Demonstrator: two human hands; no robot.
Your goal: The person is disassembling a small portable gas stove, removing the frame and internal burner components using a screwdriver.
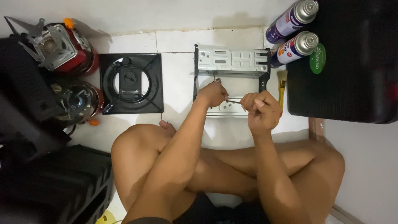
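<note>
We sit cross-legged on the tiled floor (182,70) with a metal frame (231,66) in front of our knees — a grey sheet-metal chassis with black side brackets, its back wall standing upright and its base plate lying flat on the tiles. Our left hand (212,93) reaches in over the base plate, fingers curled shut on something thin; what exactly it pinches we cannot tell. Our right hand (260,108) is just beside it, closed in a fist around a thin tool (234,101) whose slim shaft points across toward the left hand. The two hands nearly touch above the plate.

To the left of the frame lies a black square burner plate (132,83), and further left stand two small gas stoves (62,47), one red with folding metal arms. Two spray cans (294,31) lie at the frame's right end, against a black case (348,62). A yellow-handled brush (282,93) rests on the floor between the frame and that case — partly hidden by our right hand.
</note>
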